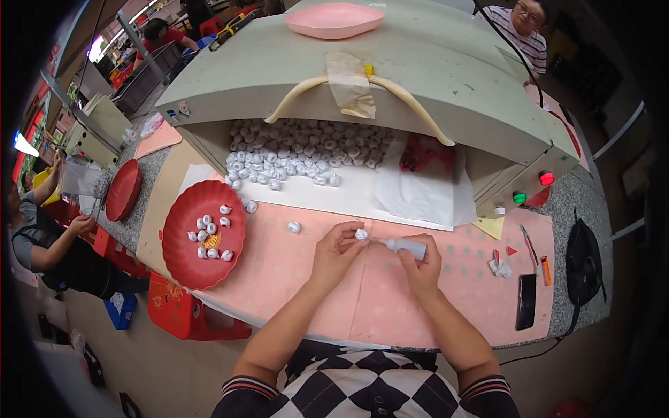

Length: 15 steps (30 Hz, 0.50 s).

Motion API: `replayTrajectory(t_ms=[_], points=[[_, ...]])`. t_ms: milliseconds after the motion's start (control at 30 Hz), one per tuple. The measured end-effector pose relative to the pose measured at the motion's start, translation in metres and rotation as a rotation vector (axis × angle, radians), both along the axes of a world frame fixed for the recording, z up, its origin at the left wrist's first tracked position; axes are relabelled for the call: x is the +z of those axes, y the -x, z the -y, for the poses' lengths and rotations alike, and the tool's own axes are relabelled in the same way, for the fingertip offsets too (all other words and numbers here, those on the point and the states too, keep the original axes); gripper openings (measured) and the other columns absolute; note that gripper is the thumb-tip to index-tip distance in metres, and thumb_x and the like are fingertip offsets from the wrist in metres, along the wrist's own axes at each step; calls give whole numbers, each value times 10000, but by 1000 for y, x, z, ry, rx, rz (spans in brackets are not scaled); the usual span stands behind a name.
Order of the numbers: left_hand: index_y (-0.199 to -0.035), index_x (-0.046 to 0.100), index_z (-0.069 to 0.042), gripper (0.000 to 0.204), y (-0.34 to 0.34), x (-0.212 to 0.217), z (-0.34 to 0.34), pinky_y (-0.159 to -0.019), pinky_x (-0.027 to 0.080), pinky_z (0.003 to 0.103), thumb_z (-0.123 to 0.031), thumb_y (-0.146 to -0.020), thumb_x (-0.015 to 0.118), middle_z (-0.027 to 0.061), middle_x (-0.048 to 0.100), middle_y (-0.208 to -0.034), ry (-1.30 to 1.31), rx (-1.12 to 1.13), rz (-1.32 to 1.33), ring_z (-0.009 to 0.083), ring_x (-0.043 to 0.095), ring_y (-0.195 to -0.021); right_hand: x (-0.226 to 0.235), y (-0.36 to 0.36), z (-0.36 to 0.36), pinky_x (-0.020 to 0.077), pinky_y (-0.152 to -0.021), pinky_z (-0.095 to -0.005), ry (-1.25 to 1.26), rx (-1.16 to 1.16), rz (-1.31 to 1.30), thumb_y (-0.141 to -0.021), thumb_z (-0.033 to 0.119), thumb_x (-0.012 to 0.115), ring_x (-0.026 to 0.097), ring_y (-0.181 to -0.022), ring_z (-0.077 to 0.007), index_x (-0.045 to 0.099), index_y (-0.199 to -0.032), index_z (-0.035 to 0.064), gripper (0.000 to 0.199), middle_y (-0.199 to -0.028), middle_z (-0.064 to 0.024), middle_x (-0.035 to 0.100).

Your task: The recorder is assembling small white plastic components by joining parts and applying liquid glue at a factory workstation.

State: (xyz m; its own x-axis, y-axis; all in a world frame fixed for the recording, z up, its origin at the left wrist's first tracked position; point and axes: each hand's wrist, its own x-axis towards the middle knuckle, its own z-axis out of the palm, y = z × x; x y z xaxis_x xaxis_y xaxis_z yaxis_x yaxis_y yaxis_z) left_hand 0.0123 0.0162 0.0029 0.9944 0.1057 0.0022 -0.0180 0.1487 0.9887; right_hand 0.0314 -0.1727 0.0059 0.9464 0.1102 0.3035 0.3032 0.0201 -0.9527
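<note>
Between the fingertips of my left hand (334, 252) is a small round white piece with grey marks (361, 235). My right hand (423, 270) is closed around a small translucent squeeze bottle (408, 247), its narrow tip pointing left at the white piece. Whether the tip touches it I cannot tell. Both hands are over the pink table covering (390, 306). One loose white piece (294, 227) lies left of my left hand. Further left, a red scalloped dish (175, 265) holds several similar pieces. Many more form a pile (306, 143) ahead, under the grey-green housing.
The housing (244, 83) overhangs the table's far side, with a pink dish (334, 21) on top. At right lie a phone (526, 303), an orange lighter (546, 270) and a black pouch (584, 261). Other people work at left and beyond the housing at right.
</note>
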Motion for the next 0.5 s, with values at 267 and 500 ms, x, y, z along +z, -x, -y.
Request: replayTrajectory(t_ms=[267, 500], points=[[-1134, 539, 18, 307, -1, -6, -1, -870, 537, 269, 58, -843, 630, 98, 581, -1117, -27, 35, 12, 170, 613, -1031, 8, 1, -1, 462, -695, -248, 114, -16, 53, -832, 65, 689, 578, -786, -120, 574, -963, 8, 184, -877, -69, 621], [-1135, 537, 20, 309, -1, -6, -2, -871, 538, 272, 65, -842, 626, 96, 584, -1103, -14, 24, 22, 172, 614, -1030, 6, 1, -3, 465, -690, -252, 105, -11, 30, -835, 75, 689, 582, -782, -123, 579, -966, 9, 183, -880, -71, 623]])
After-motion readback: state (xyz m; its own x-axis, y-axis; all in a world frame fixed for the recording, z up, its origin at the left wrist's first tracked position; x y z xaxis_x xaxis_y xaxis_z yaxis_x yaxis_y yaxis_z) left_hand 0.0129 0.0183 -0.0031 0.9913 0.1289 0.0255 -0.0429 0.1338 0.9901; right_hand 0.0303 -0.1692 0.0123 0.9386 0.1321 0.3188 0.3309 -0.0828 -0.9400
